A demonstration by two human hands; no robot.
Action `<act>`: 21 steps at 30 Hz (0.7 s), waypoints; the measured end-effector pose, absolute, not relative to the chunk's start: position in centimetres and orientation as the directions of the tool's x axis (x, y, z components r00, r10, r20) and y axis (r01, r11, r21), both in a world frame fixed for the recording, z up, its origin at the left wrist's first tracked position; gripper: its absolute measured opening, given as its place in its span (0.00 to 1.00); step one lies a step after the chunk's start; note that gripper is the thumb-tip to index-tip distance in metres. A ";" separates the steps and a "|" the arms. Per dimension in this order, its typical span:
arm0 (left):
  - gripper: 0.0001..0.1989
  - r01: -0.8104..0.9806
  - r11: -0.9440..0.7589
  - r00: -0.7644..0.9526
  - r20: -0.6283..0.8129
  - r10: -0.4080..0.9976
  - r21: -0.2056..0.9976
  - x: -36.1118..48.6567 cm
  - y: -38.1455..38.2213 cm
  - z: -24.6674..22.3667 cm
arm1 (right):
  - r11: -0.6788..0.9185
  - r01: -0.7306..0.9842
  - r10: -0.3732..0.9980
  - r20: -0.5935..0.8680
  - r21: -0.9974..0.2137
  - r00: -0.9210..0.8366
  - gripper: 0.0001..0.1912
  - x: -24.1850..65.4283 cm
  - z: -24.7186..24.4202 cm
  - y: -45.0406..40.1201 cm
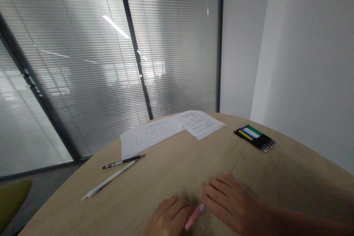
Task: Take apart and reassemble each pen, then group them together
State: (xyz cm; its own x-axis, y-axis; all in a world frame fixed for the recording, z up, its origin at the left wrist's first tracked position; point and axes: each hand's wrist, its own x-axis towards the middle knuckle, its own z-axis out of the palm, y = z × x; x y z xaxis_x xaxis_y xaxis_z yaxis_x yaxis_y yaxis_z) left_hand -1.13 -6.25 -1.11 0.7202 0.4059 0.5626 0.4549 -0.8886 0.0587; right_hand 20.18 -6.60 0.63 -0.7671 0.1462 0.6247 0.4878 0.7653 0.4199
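Note:
A slim pink pen with a pale, shiny spot lies slantwise between my hands, low over the table. My left hand is curled at its near end, the fingers bent against it; the thumb is hidden. Across the far part lies my right hand, its fingers closed over the pen. A small bit of pink shows past the right fingertips. How firmly each hand grips cannot be made out, as the hands are dim and slightly blurred.
The round wooden table bears a black pen and a white pen at left. Printed sheets and another sheet lie at the back. Several coloured pens sit side by side at right. Blinds-covered glass stands behind.

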 end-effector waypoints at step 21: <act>0.32 0.486 -0.856 0.810 0.458 0.366 -0.176 -3.8 -3.3 -4.6 | -0.132 -0.467 0.915 0.074 -0.874 -0.396 0.13 22.7 4.5 -2.5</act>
State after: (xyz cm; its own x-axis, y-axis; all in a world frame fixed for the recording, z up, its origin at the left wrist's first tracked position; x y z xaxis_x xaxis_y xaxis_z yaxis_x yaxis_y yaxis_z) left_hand -3.85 -3.30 -4.56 0.8104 0.3656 0.4578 0.4858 -0.8561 -0.1762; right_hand 22.71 -2.49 4.54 -0.3964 0.9151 0.0736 -0.4675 -0.1322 -0.8741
